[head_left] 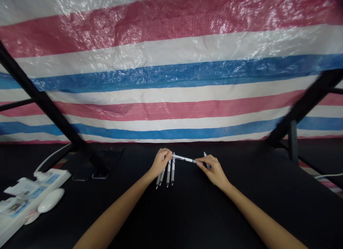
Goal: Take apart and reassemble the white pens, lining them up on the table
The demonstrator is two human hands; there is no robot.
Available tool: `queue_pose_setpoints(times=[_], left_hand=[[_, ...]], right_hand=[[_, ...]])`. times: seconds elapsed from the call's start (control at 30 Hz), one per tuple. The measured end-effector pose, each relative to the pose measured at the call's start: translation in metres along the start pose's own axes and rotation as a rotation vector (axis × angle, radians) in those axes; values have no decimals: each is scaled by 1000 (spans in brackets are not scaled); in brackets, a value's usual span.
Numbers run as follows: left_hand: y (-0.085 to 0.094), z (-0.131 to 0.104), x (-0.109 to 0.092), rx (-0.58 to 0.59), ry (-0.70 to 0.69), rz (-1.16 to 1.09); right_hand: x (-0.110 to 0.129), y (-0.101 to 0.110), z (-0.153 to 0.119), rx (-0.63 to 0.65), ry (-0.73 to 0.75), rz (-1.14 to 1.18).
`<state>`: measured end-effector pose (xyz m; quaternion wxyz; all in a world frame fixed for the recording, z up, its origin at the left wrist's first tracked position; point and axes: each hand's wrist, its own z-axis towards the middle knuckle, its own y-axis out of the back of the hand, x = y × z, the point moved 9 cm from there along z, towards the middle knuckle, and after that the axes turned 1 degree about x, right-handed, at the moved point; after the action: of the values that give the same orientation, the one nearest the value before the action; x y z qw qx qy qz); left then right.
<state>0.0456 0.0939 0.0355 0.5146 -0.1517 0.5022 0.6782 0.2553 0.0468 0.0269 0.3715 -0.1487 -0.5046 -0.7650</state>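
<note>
A white and grey pen [184,158] is stretched between my two hands, nearly level and above the black table. My left hand [161,162] pinches its left end, and my right hand [213,170] pinches its right end between thumb and fingers. Below and partly behind my left hand, several similar pens [168,173] lie side by side with their tips toward me. Another pen [205,155] lies under my right hand, which hides much of it.
On the black table [171,220], a white power strip [37,192] with plugs and a white mouse [51,200] are at the left. Dark phone-like devices [103,163] lie near a black frame bar [50,106]. A striped sheet [171,109] hangs behind.
</note>
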Motion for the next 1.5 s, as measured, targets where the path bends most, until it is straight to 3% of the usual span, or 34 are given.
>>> queue_pose_setpoints(times=[0.17,0.67,1.1,1.5], left_hand=[[-1,1,7,-17,7,-45],[-4,1,2,24,-23,-18],[-2,1,-2,2,-55,-59],[-1,1,2,-7,11,-13]], right_hand=[[-10,4,0,-62,-43,34],[-10,-2,1,-7,-27,55],[-10,2,1,-37,-39,77],[-6,6,2,-58,-36,93]])
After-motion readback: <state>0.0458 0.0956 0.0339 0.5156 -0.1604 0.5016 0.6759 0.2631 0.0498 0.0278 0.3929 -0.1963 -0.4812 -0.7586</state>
